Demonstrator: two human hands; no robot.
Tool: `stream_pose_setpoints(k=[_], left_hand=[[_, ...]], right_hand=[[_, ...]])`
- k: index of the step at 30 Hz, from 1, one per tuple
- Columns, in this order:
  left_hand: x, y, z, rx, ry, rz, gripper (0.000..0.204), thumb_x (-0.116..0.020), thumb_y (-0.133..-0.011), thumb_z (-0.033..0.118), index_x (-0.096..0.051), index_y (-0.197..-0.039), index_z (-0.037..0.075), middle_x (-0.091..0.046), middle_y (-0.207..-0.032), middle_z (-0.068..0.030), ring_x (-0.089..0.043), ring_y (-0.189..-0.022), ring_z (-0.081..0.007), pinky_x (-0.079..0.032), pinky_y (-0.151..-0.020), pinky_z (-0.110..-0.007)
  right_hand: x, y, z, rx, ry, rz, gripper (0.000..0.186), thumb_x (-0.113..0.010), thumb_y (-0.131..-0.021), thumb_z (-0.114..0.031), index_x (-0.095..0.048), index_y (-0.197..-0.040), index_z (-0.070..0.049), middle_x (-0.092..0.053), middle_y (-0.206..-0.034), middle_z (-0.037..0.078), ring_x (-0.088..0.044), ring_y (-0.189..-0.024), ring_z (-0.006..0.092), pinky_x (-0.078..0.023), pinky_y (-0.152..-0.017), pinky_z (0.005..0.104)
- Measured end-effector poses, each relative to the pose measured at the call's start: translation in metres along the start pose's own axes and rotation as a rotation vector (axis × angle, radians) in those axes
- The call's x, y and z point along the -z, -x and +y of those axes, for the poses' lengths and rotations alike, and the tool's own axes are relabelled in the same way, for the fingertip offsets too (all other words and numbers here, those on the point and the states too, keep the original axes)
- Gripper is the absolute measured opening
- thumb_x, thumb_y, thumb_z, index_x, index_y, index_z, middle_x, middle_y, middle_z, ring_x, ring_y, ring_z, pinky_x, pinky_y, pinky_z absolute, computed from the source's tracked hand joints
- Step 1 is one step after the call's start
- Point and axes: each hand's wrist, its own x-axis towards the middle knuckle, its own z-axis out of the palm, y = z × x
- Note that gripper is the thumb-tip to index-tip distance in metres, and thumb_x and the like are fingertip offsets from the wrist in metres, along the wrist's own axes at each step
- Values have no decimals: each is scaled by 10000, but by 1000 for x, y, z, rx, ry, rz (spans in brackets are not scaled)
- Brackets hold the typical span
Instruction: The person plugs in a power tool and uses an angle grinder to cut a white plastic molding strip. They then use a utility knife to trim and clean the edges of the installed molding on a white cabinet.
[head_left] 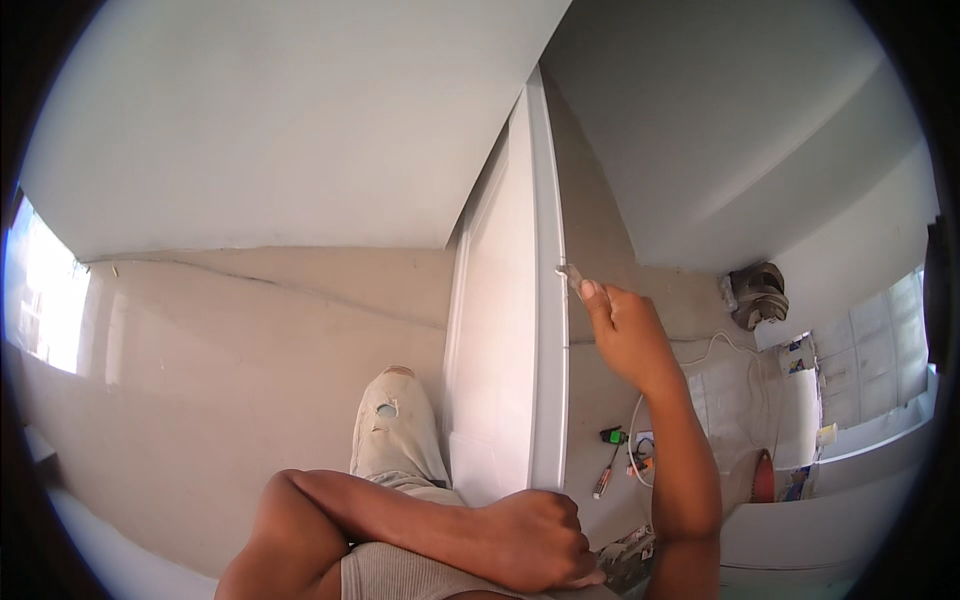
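Observation:
A white door (490,340) stands on edge in front of me, its long narrow edge running away from my body. My right hand (625,330) is closed, thumb on top, around a small flat greyish tool (570,273). The tool's tip rests at the far part of the door's edge; its exact kind is too small to tell. Close to my body, my left hand (540,540) is curled into a fist by the near end of the door. Whatever it may hold is hidden beneath the fingers.
On the tiled floor (250,330) to the right lie a green-and-black tape measure (613,435), a screwdriver-like tool (603,482) and a white cable (735,340). A dark bag (758,295) sits by the far right wall. A large pale wall (280,120) rises at left.

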Motion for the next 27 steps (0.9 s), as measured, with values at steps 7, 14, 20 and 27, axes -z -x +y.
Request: stream_pose_setpoints(k=[7, 14, 20, 27], left_hand=[[-24, 6, 3, 102, 24, -16, 403, -624, -926, 327, -625, -605, 81, -600, -543, -81, -627, -541, -269, -517, -616, -355], [-20, 5, 3, 113, 2, 4, 397, -628, -921, 314, -618, -605, 74, -593, -535, -76, -618, -532, -275, -518, -622, -352], [-22, 7, 1, 113, 102, 11, 398, -614, -933, 313, -616, -615, 73, -607, -553, -85, -625, -557, -287, -517, -613, -376], [3, -1, -4, 15, 64, 51, 338, -637, -899, 287, -597, -594, 145, -604, -566, -47, -617, -552, -251, -465, -543, -394]], right_hand=[[-1, -3, 4, 26, -127, 7, 600, -439, -1053, -478, -541, -745, 27, -418, -582, 83, -397, -574, 172, -398, -576, 371], [2, -20, -2, 91, -60, -20, 595, -427, -1053, -464, -577, -788, 48, -523, -652, 195, -490, -609, 329, -442, -634, 438], [2, -23, -2, 41, -64, -62, 622, -413, -1056, -501, -539, -750, 26, -465, -602, 97, -438, -580, 220, -408, -592, 380], [-6, -7, 12, 10, -180, -55, 622, -403, -1062, -508, -509, -724, 3, -427, -578, 14, -394, -573, 137, -371, -558, 342]])
